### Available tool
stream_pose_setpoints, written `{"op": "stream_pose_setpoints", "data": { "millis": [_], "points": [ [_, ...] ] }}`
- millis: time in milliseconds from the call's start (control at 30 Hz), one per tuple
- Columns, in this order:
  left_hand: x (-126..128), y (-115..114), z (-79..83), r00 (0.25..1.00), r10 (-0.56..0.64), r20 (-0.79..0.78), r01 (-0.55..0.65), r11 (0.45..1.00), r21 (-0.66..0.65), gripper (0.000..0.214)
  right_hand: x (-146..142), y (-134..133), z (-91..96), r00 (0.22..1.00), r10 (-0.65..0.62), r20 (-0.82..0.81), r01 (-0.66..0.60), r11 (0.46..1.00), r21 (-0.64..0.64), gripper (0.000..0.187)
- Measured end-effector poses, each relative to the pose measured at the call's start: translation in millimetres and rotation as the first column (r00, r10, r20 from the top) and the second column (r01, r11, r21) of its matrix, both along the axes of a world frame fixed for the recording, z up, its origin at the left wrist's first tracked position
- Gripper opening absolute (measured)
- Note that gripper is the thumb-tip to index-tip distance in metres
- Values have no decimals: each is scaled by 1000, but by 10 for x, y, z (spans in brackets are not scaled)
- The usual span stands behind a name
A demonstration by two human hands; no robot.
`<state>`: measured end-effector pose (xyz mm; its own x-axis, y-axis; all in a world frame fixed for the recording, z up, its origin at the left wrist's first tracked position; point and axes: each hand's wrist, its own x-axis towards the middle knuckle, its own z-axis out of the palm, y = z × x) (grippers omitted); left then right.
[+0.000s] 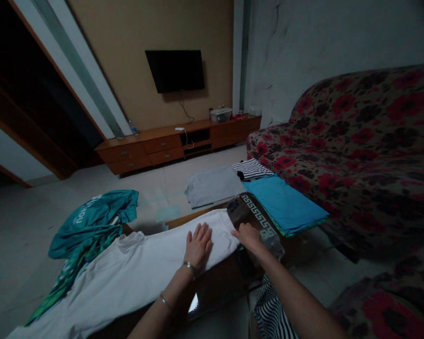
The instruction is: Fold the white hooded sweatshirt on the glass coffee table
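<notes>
Flatly, open left hand (198, 245) presses white shirt (127, 278); right hand (249, 236), grip unclear; teal shirt (92, 219) lettering blurred.

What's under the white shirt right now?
The white shirt lies on the wooden table; the left hand presses on top. Anything else beneath is covered.

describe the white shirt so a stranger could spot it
In front of the flowered sofa stands a low table, and the white shirt lies stretched along its near edge, with the left hand flat on it and the right hand at its end. It is the only plain white piece: the teal top beside it is crumpled, the blue cloth folded.
</notes>
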<state>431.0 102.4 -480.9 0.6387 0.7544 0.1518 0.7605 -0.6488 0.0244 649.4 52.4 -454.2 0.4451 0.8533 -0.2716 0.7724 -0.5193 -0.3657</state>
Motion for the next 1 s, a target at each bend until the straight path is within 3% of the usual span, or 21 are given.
{"op": "stream_pose_setpoints", "data": {
  "millis": [167,367,733,833,1000],
  "points": [
    [182,61,-185,989,145,-7,-145,989,-39,51,-11,117,-191,987,-63,-147,86,984,156,44],
    [171,46,-258,987,162,-21,-162,986,-34,54,77,354,-256,981,55,-187,-30,991,130,57],
    [221,-21,-245,986,164,26,-160,981,-111,55,-116,506,-281,989,41,-145,0,962,274,33],
    [353,-140,-175,987,150,60,-137,976,-171,55,172,399,-251,991,23,-133,19,953,304,30],
    [456,-372,-94,983,147,109,-120,967,-224,58,1078,1,-393,997,-71,10,66,966,249,33]
  ]
}}
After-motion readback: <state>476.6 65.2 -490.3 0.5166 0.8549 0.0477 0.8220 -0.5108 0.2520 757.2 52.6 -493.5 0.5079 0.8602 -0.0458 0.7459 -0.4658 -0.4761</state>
